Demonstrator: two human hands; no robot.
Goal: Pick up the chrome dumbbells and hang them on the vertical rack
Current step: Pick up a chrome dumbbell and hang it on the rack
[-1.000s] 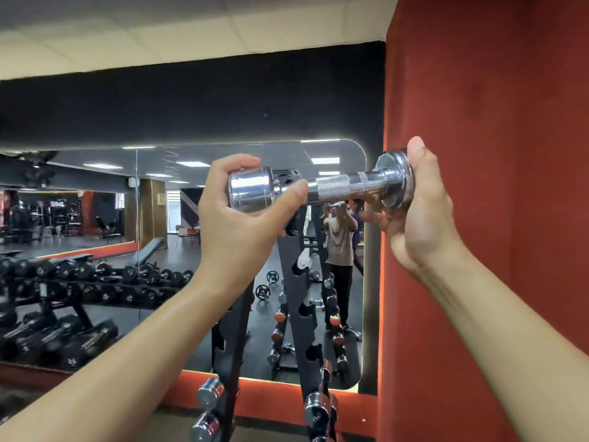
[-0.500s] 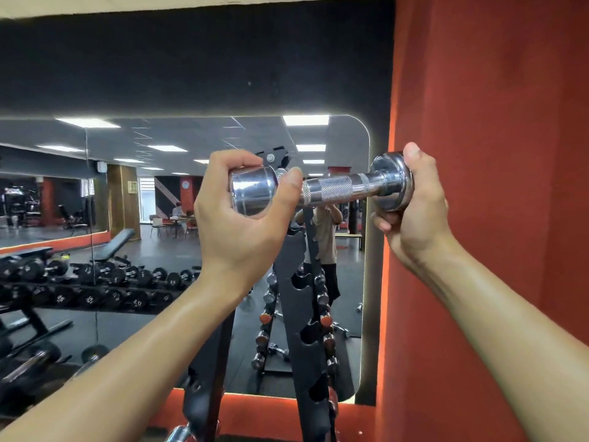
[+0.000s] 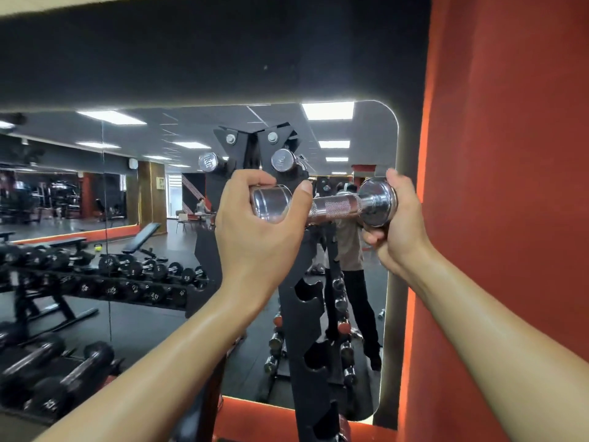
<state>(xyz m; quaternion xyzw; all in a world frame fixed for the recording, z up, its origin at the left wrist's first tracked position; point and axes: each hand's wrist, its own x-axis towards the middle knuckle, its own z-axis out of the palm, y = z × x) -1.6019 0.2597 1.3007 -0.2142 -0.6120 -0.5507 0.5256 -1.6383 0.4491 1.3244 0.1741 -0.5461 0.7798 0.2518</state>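
Chrome dumbbell point(image 3: 334, 207) held level before the upper part of the black rack point(image 3: 288, 330), just below a second dumbbell point(image 3: 282, 160) already hung at the top. Left grip point(image 3: 255, 231) curled round the left head, thumb pressed on its inner edge. Right grip point(image 3: 398, 228) wrapped round the right head, fingers tucked underneath. Against half a second ago: same hold at both ends, but lower on the rack, with the top bracket point(image 3: 251, 138) and second dumbbell now showing above.
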